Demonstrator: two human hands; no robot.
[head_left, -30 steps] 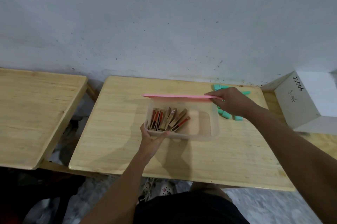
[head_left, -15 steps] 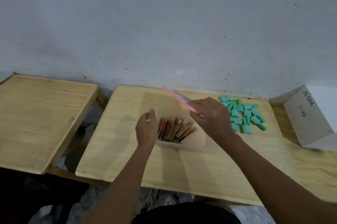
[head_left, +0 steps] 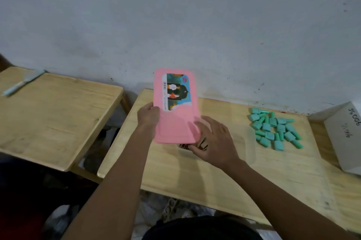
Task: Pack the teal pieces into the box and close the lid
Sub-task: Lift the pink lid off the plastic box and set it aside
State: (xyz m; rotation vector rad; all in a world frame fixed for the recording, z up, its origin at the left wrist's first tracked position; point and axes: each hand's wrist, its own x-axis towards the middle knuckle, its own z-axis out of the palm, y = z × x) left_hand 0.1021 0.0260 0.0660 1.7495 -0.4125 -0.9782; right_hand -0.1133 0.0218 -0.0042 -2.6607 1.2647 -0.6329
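Two pale wooden tables stand side by side against a scuffed grey-white wall (head_left: 195, 25), a dark gap between them. The left-hand table (head_left: 48, 122) carries one thing only, a pale blue flat tool (head_left: 21, 83) lying at its far corner. All the action is on the table (head_left: 195, 177) in the middle.

Up goes the pink lid (head_left: 175, 122), one of it, tilted on end with its top face towards the camera and a single colourful label (head_left: 176, 91) on the upper half. The left hand (head_left: 148, 117) has it by the left long edge, fingers curled round the rim in a firm grip. The right hand (head_left: 216, 142) is spread wide, fingers straight and apart, hovering over the one clear box (head_left: 248, 148), just beside the lid's lower right corner; whether it touches the lid, I can't tell.

The box is uncovered, on the table below the lid. A few brown wooden pieces (head_left: 203, 145) peep out under the right hand, too hidden to count.

And the teal pieces (head_left: 273, 130)? All out on the table, one loose heap to the right of the box, near the wall. Roughly two dozen; they overlap too much for an exact tally. Off at the right edge, one white carton (head_left: 343, 136) with handwriting on its side.
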